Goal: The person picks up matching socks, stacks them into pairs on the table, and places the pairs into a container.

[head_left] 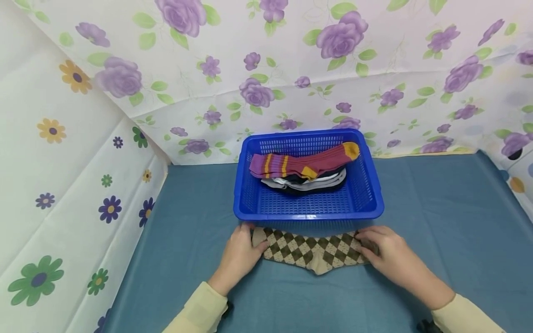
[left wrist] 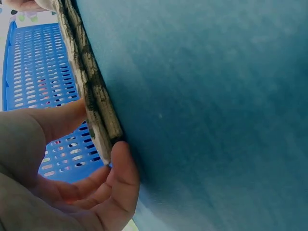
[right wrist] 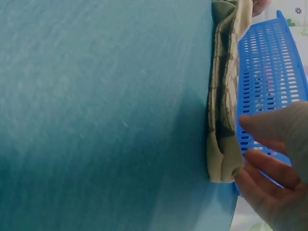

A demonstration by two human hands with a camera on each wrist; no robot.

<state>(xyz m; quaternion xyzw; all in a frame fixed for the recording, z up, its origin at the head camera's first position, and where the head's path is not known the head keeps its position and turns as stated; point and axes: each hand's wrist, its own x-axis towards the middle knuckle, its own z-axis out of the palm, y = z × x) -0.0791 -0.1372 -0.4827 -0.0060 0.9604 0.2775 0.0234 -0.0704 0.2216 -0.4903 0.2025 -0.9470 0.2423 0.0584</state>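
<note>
A pair of beige and brown argyle socks [head_left: 297,247] lies flat and stretched sideways on the blue cloth, one sock on the other. My left hand [head_left: 241,252] holds their left end, thumb on top and fingers at the edge. In the left wrist view the left hand [left wrist: 96,187] has the two layers between thumb and fingertips. At the opposite end, my right hand [head_left: 389,254] has thumb and fingers bent around the socks. The right wrist view shows the right hand [right wrist: 276,168] against the end of the stacked socks [right wrist: 224,106].
Just beyond the socks stands a blue plastic basket [head_left: 308,216]. Inside it, maroon and yellow striped socks [head_left: 308,162] lie over grey, white and black socks [head_left: 306,185]. Flowered sheets [head_left: 258,55] hang behind and at the left of the blue cloth [head_left: 437,231].
</note>
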